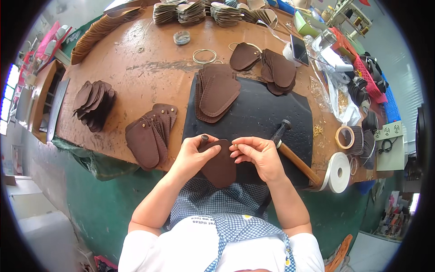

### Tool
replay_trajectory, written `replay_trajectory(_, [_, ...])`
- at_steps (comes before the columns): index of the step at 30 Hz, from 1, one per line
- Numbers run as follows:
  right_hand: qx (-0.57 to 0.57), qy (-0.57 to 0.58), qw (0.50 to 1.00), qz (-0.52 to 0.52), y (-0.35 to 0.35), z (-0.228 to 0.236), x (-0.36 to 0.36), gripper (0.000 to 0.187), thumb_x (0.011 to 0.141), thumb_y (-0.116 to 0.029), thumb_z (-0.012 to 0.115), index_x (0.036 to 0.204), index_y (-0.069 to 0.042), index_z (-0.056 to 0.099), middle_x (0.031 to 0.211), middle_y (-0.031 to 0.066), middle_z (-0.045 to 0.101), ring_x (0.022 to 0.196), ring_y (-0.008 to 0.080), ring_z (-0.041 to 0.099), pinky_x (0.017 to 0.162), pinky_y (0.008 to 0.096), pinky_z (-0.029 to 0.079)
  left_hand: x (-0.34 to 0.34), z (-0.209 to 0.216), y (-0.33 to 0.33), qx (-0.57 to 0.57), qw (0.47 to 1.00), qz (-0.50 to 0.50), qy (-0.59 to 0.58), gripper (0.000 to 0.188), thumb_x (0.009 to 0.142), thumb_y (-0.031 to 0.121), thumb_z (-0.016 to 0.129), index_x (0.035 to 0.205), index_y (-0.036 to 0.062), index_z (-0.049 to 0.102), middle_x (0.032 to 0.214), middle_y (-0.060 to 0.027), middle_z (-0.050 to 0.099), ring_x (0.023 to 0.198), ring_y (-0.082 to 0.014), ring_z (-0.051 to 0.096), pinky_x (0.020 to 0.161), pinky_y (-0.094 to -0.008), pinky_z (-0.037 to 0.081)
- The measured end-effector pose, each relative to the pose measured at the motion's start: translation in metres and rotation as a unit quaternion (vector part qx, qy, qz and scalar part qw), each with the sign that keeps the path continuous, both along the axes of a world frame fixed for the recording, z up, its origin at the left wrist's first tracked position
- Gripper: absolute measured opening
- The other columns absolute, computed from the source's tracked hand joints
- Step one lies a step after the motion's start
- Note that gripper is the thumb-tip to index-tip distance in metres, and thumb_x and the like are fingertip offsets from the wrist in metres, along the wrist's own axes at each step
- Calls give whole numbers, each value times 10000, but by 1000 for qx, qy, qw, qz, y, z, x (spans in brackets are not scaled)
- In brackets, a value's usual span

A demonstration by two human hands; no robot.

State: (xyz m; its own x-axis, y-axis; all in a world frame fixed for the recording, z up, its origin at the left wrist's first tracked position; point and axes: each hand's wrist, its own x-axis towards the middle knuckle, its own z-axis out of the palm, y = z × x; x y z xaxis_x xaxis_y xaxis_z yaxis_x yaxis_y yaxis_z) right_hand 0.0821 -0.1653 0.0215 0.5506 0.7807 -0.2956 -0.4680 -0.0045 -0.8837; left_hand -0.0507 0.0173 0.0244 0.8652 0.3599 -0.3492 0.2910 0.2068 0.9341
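Observation:
My left hand (192, 155) is closed on a dark brown leather piece (220, 168) with a rounded end. A short dark metal rod (205, 137), perhaps a setting punch, sticks up from the same hand's fingers. Close to the leather's upper edge, my right hand (262, 157) pinches a small brass-coloured stud (236, 145). Both hands are over the near edge of a black mat (258, 118). Just right of my right hand lies a hammer (297, 162), its wooden handle slanting toward me. Stitched leather pieces (219, 95) are stacked at the mat's far left.
Leather pieces with brass studs (147, 139) fan out at left, beside a darker pile (94, 104). More brown pieces (281, 70) lie at the far right of the mat. White tape (339, 172), a tan tape roll (345, 137) and a phone (299, 50) line the right side.

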Motion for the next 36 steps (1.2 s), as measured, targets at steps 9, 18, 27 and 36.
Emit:
replay_trajectory(9, [-11,18,1000,-4,-2,1,4,234,995,-39,621,1194,59,697,1065,183,743,912,226,744,770,312,632,0,-3,-2,12,1000,5,-9,198,926,119,739,1068,-14,704,922,-27,712,817,-78,644,747,-232,525])
replay_trajectory(18, [-57,-69,996,-13,-1,4,0,176,951,14,671,1117,32,727,994,125,742,854,150,718,748,271,611,3,2,-3,23,1000,-1,0,199,920,116,746,1064,-18,714,914,-28,714,818,-80,647,740,-235,529])
replay_trajectory(27, [-42,-406,913,3,4,11,-7,159,911,66,662,1056,26,713,967,97,698,838,164,697,730,257,583,6,-3,-4,29,1000,-9,-6,210,917,130,752,1058,-23,720,908,-36,722,817,-88,657,747,-240,536])
replay_trajectory(36, [-57,-451,891,-1,3,14,-8,147,872,96,693,999,28,723,910,93,728,815,151,722,744,267,582,6,3,-4,47,999,-17,7,220,917,142,755,1060,-22,721,905,-35,721,812,-86,657,738,-239,540])
